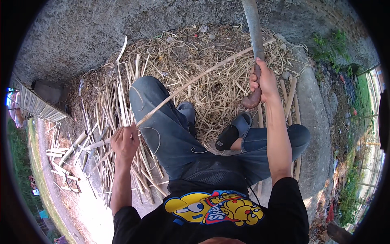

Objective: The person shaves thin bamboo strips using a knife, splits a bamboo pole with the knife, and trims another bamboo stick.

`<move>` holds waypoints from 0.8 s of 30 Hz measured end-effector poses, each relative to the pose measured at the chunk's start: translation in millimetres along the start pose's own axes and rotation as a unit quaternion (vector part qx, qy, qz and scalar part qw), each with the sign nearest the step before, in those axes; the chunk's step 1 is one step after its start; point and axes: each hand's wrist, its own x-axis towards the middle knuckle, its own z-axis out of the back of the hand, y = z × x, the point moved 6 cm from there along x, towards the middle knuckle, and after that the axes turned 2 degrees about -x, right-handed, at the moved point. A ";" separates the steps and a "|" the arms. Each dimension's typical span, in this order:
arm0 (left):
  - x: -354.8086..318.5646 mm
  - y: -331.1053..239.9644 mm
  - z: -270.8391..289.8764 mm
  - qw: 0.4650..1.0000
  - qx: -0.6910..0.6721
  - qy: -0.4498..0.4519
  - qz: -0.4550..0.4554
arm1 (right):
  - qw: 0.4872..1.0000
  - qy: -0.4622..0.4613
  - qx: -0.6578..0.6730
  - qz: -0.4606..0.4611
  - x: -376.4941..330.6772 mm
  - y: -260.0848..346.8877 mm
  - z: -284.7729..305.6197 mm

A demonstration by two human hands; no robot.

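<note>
My right hand point(266, 81) is wrapped round the curved brown wooden handle of a machete point(254, 30), whose long grey blade points up and away from me. In my left hand point(124, 141) I grip a long, pale bamboo strip point(195, 79) by its near end, above my left knee. The strip slants up to the right, over my leg, and crosses the blade just above the machete's handle. Whether strip and blade touch, I cannot tell. Thin curled shavings point(156, 138) lie on my left trouser leg.
Many split bamboo strips point(138, 175) are piled at my left, with cut pieces point(67, 175) farther out. Shavings point(211, 91) cover the ground around my sandalled feet. A rough grey wall point(101, 28) stands ahead, and more strips point(290, 97) lie at my right.
</note>
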 end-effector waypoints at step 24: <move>60.5 -34.8 -46.5 0.976 -0.097 0.042 0.193 | 0.942 0.309 0.010 -0.133 -118.6 -60.4 -166.2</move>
